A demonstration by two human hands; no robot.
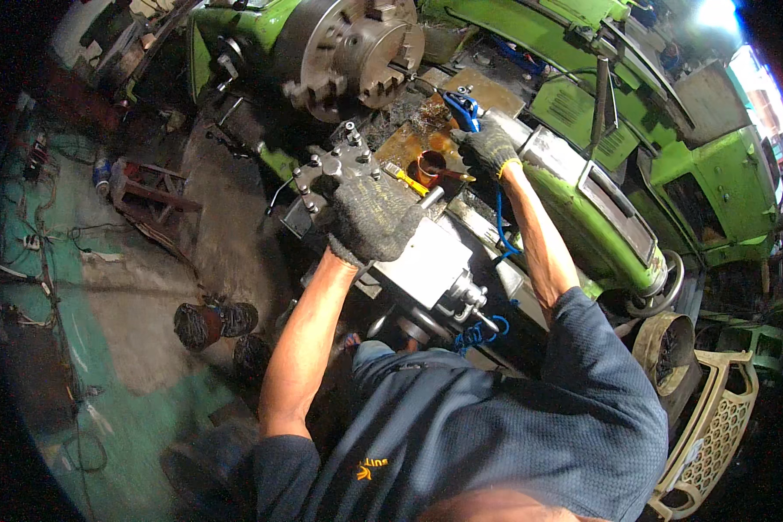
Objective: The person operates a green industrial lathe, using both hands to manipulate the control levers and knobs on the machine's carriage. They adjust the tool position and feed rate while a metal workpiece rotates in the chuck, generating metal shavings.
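Observation:
My right hand (489, 150), in a grey knit glove, is closed round a blue air blow gun (464, 110). The gun's thin nozzle points left toward a big metal lathe chuck (344, 52), and a blue hose (501, 222) hangs below. My left hand (372, 217), gloved too, lies over the bolted tool post (322, 174). Its fingers look curled, and what is under them is hidden. A metal rod (431, 198) sticks out to its right. Beyond it, a yellow-handled brush (405, 179) lies beside a reddish cup (430, 163) of dark contents.
The green lathe bed (583, 200) runs right to a handwheel (661, 291). Metal shavings lie below the chuck. Carriage levers (465, 296) stand close to my body. On the floor at left are a reddish metal stand (155, 190), dark wire coils (213, 324) and cables.

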